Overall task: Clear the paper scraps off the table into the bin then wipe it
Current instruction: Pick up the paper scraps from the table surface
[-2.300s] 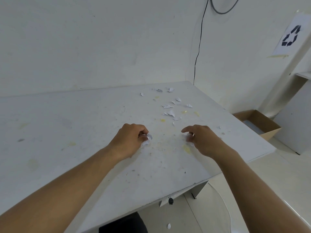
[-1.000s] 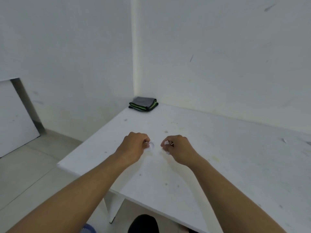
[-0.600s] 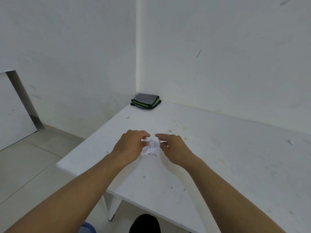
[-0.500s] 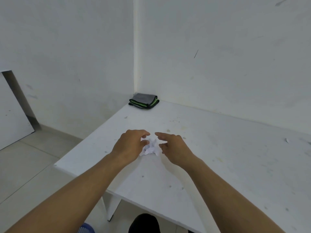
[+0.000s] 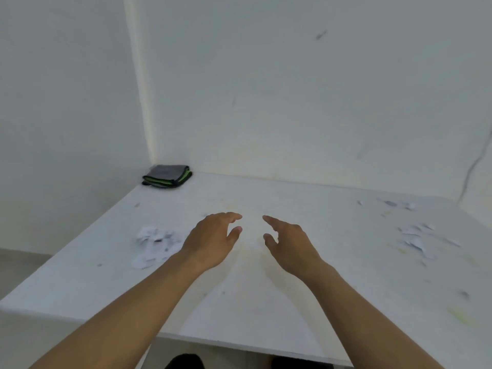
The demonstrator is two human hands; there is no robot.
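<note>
A small heap of white paper scraps (image 5: pixel 154 245) lies on the white table (image 5: pixel 266 294) near its left edge. More loose scraps (image 5: pixel 412 238) are scattered at the right, with a few further back (image 5: pixel 394 204). My left hand (image 5: pixel 213 241) hovers just right of the heap, fingers relaxed and empty. My right hand (image 5: pixel 290 243) is beside it, a short gap between them, also open and empty. A folded grey and green cloth (image 5: pixel 167 176) sits in the table's far left corner.
White walls close the table at the back and left. A thin cable (image 5: pixel 474 166) runs down the wall at the far right. The floor (image 5: pixel 16 265) shows past the table's left edge. No bin is in view.
Both hands have let go of the scraps, which now lie in a heap on the table. The hands have opened and shifted right, and my view has turned right.
</note>
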